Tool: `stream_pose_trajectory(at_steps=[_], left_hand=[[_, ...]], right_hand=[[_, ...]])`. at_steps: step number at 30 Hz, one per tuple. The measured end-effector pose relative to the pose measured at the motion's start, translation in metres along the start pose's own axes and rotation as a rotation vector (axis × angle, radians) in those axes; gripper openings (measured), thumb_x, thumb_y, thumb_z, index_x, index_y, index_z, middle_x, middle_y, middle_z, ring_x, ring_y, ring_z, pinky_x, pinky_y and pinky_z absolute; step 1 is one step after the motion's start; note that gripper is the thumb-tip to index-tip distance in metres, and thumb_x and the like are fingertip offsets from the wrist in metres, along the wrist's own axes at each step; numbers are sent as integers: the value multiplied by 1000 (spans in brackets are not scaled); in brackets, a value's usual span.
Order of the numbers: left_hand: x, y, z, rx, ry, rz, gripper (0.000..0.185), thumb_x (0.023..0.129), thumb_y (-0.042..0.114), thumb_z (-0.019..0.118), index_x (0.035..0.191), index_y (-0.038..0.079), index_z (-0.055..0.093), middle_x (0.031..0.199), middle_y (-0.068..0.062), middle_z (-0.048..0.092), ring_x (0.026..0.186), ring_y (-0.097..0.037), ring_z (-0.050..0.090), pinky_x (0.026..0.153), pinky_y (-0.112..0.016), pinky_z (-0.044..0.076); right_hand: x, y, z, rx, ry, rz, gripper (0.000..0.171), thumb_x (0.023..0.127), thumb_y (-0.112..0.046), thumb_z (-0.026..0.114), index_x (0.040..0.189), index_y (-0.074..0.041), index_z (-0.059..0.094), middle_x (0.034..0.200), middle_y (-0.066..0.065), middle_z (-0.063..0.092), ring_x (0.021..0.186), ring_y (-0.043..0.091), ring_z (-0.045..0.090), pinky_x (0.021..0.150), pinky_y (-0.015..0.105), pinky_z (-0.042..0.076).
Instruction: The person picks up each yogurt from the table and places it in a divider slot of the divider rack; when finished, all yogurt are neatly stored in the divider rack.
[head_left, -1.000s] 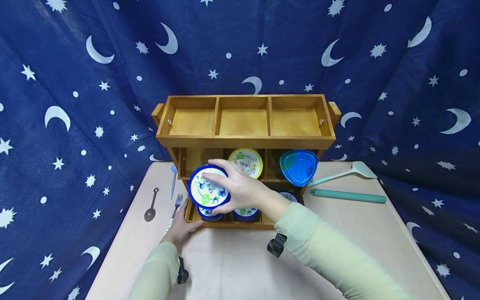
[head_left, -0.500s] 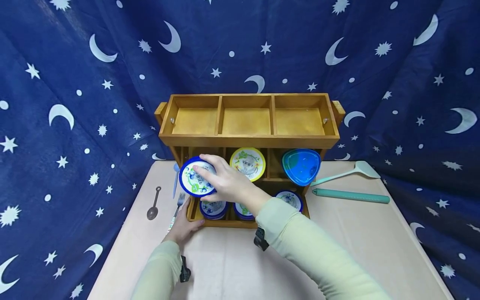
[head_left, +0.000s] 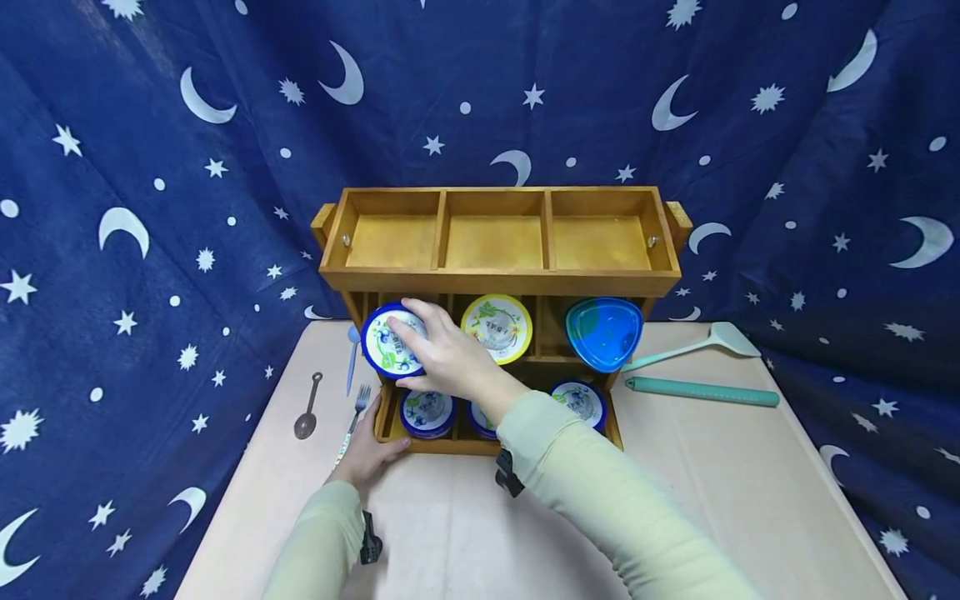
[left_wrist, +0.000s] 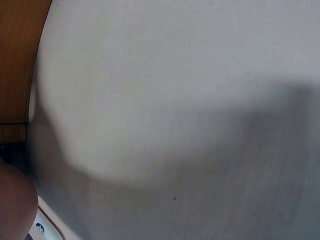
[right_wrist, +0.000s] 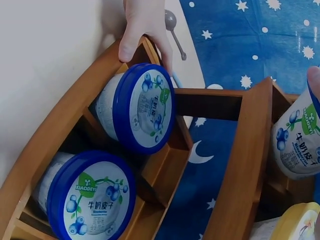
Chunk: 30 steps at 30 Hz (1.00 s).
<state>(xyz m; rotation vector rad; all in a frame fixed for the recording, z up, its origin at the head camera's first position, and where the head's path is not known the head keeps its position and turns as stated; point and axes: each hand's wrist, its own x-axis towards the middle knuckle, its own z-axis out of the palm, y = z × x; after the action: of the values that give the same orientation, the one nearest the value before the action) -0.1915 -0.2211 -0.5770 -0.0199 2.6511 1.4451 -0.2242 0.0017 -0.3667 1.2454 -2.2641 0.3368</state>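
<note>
My right hand (head_left: 444,358) grips a blue-lidded blueberry yogurt cup (head_left: 388,342) at the mouth of the left slot in the middle tier of a three-tier wooden rack (head_left: 495,282). The held cup (right_wrist: 300,145) shows at the right edge of the right wrist view. My left hand (head_left: 367,454) holds the rack's lower left corner, its fingers (right_wrist: 145,25) curled over the rim. Two blue-lidded cups (right_wrist: 140,107) (right_wrist: 92,200) lie in the bottom tier. A yellow-lidded cup (head_left: 497,327) and a blue triangular container (head_left: 603,333) fill the other middle slots. The top tier's three slots are bare.
A metal spoon (head_left: 306,408), a fork (head_left: 354,417) and a blue spoon (head_left: 350,358) lie on the table left of the rack. A teal spatula (head_left: 697,343) and a teal stick (head_left: 701,392) lie on the right. Starry blue cloth hangs behind and at both sides.
My right hand has carried the blue-lidded cup up and back from above the bottom tier to the middle tier's left slot. The left hand has stayed on the rack's corner.
</note>
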Motion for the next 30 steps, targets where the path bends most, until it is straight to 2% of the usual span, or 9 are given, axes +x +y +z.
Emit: stream_pose_trajectory(at_steps=[6,9,15,23,30], left_hand=[[1,-2,1,35,4,-25,109,71,40,80,151,12,11,149,-22,25,131,-37,32,108,-51,23],[2,-2,1,38,0,-35,110,71,41,80,151,14,11,149,-21,25,132,-36,30,109,-50,22],[3,-1,3,36,2,-44,111,70,42,81,152,18,10,150,-19,25,134,-35,29,110,-49,21],[1,-2,3,46,13,-42,110,71,42,80,151,15,11,150,-23,22,134,-39,26,109,-53,20],[2,-5,2,44,12,-43,110,70,43,80,151,16,11,150,-23,21,134,-39,26,109,-51,21]], right_hand=[[3,3,4,-54,15,3,84,74,-52,73,137,-5,44,140,24,29,123,35,42,102,38,39],[4,4,4,-115,9,8,85,72,-55,73,136,-6,44,139,23,32,121,34,44,102,40,37],[4,6,5,-258,-25,65,87,70,-65,67,136,-12,45,140,15,39,118,31,43,91,44,42],[0,10,11,-293,17,81,83,71,-60,70,132,-7,49,135,16,46,110,31,50,85,39,47],[-1,10,14,-254,34,109,81,71,-54,74,130,-5,50,134,18,46,113,32,50,92,41,45]])
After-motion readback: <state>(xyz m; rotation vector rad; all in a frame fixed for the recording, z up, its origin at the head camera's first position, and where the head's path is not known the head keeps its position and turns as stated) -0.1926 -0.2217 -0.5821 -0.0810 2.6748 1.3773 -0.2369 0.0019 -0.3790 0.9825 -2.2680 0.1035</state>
